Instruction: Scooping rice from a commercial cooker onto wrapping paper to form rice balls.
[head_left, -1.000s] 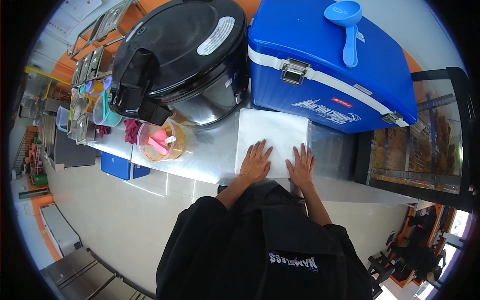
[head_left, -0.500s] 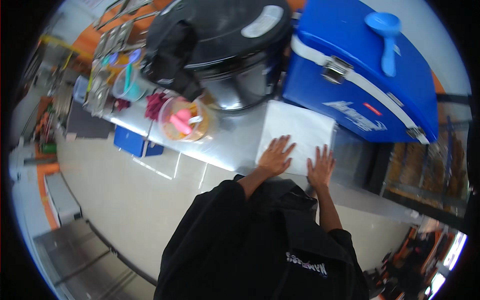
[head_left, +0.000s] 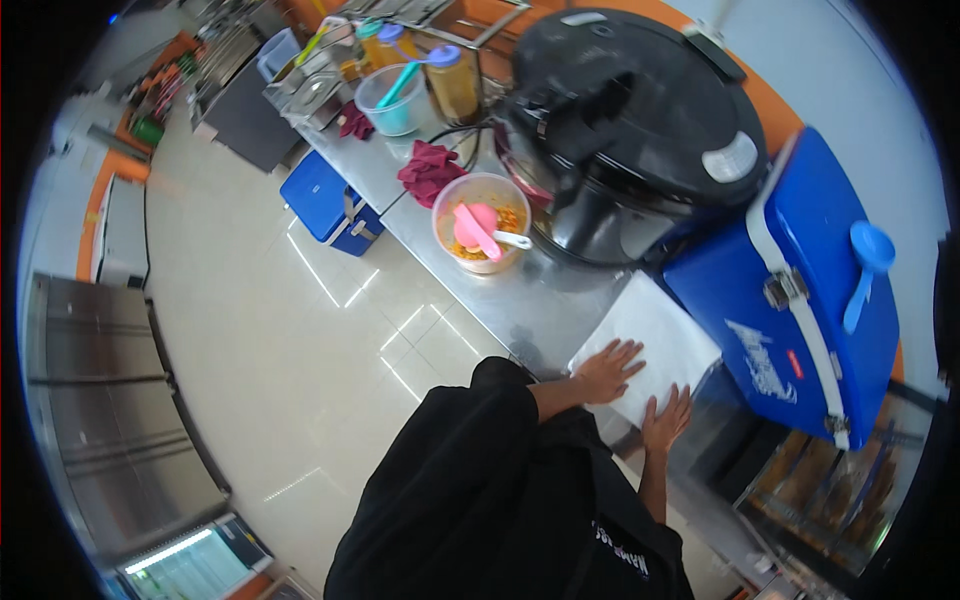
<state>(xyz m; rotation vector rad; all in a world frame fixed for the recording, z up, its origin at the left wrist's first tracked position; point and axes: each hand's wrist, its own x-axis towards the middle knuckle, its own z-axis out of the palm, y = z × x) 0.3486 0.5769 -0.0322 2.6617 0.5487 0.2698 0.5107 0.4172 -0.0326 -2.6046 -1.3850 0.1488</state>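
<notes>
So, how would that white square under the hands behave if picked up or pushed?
The white square looks thin and flat, so it would probably flop when lifted by one edge. It lies on a smooth, shiny metal counter, so it may slide if pushed. Its thinness also suggests it is light.

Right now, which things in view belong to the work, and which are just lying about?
Seemingly in use:
white sheet, under left fingers and right fingers
metal counter

Only nearby:
blue cooler, blue scoop on top
black cooker
tub with pink scoop
red cloths
</notes>
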